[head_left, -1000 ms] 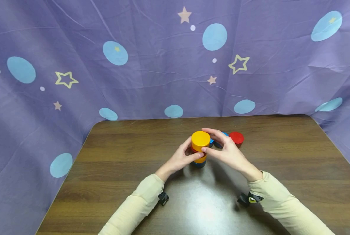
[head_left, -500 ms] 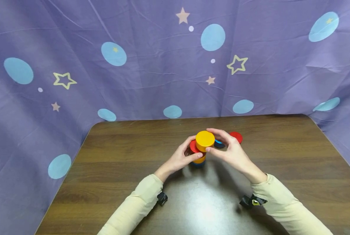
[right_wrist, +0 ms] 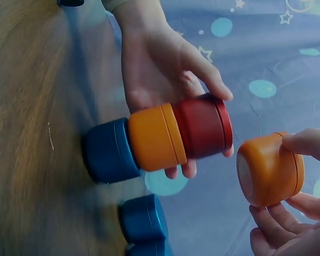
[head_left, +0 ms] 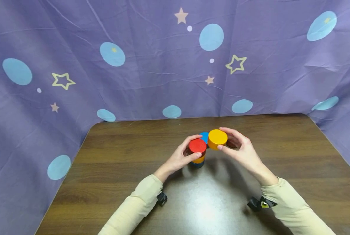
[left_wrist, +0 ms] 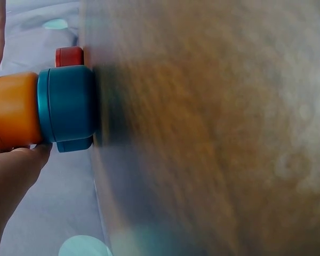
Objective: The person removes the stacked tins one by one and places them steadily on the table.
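Observation:
A stack of round lidded jars stands on the table: a blue jar at the bottom, an orange jar in the middle, a red jar on top. My left hand curls round the upper part of the stack, its thumb across the front of the red jar. Just right of the stack, my right hand pinches a second orange jar between thumb and fingers. That jar is in the air, apart from the red lid. In the right wrist view its pale underside faces the stack.
Behind the stack stands a loose blue jar, with another blue jar close by. A further red jar appears in the left wrist view. The wooden table ends at a patterned purple curtain.
My right hand has taken the orange jar off the top of the stack and carried it to the right, uncovering the red jar. My left hand has kept its grip on the stack.

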Motion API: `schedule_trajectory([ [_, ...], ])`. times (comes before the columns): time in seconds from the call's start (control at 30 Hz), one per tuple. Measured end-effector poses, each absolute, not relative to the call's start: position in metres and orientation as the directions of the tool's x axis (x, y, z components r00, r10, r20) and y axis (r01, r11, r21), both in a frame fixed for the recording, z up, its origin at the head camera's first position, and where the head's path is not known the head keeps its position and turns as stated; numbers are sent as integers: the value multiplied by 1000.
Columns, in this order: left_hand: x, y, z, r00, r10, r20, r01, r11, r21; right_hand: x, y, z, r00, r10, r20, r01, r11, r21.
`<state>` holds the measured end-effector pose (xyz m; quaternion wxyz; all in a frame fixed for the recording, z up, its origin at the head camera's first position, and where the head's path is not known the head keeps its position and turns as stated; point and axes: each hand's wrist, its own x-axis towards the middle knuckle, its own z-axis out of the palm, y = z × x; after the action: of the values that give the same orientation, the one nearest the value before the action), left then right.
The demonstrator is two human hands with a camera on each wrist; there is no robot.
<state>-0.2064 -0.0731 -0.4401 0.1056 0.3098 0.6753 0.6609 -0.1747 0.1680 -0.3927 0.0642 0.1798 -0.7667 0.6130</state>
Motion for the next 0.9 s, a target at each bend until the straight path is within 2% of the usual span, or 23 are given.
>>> schedule_trajectory([
  [0.33,-206,-73,-441,-774,551,313,315,-94,945,-173,188,-402,-939,-150,310,-338,217,-916],
  [0.9,-207,-72,-442,-775,558,297,294,-97,951,-173,216,-410,-950,-117,290,-312,280,-908],
])
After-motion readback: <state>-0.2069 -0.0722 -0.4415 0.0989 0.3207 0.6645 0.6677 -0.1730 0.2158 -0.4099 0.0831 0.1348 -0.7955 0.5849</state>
